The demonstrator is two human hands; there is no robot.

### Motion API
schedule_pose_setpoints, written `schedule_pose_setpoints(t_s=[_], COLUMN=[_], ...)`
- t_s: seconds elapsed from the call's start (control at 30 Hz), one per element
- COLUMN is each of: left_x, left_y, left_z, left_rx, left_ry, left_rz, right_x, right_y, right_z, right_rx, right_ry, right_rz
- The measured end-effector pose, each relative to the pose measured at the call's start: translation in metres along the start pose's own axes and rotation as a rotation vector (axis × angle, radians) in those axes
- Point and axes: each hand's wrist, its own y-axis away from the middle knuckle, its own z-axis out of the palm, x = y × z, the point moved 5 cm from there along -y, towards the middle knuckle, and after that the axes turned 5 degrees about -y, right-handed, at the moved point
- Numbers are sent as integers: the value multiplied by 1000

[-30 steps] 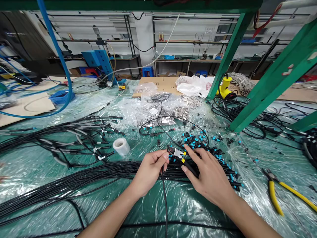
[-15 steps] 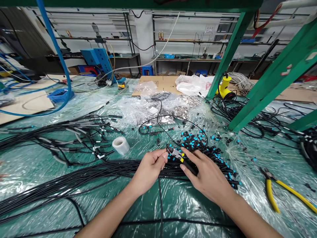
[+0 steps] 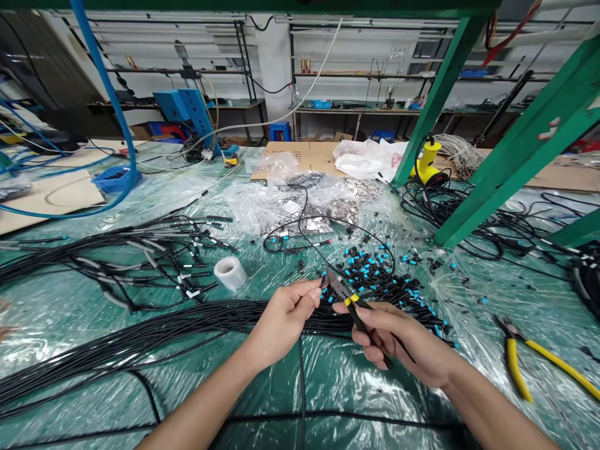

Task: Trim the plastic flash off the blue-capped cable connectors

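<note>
My left hand [image 3: 285,323] pinches the end of a thin black cable [image 3: 301,394], which drops from my fingers toward the plastic sheet. My right hand [image 3: 400,334] grips small yellow-banded side cutters [image 3: 350,302], their steel jaws almost at my left fingertips. Under both hands lies a long bundle of black cables [image 3: 197,323]. Its ends carry blue-marked connectors [image 3: 370,273], which are heaped just beyond my hands. Whether the jaws touch the cable is hidden by my fingers.
Clear plastic sheeting covers the bench. Yellow-handled pliers [image 3: 520,356] lie to the right, a tape roll [image 3: 230,273] to the left. Bags of silver parts [image 3: 300,209] lie ahead. Green steel frame legs [image 3: 469,137] rise at right beside coiled black cables [image 3: 469,225].
My right hand has drawn back and turned, lifting the cutters off the bundle with their handles now lying across my fingers. My left hand stays nearly still.
</note>
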Motion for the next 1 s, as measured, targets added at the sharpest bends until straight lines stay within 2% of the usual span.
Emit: schedule_pose_setpoints(t_s=[0.07, 0.17, 0.27, 0.33, 0.43, 0.6, 0.8, 1.0], left_x=[-1, -2, -1, -1, -3, -10, -14, -14], left_y=[0, -1, -2, -3, -3, -3, -2, -2], left_z=[3, 4, 1, -1, -5, -6, -7, -8], left_rx=[-4, 9, 37, 50, 64, 31, -7, -14], left_ry=[23, 72, 114, 129, 137, 72, 14, 7], left_rz=[-22, -62, -77, -83, -97, -128, -169, -155], right_x=[-5, -15, -20, -21, -21, -23, -23, -19], right_y=[-1, 1, 5, 5, 4, 3, 2, -2], right_z=[-2, -5, -8, -8, -8, -8, -11, -12], right_rx=[73, 322, 556, 627, 657, 676, 608, 547], right_ry=[169, 639, 1056, 1259, 1415, 1508, 1563, 1568], right_rz=[-124, -372, -506, -570, -627, -654, -620, -547])
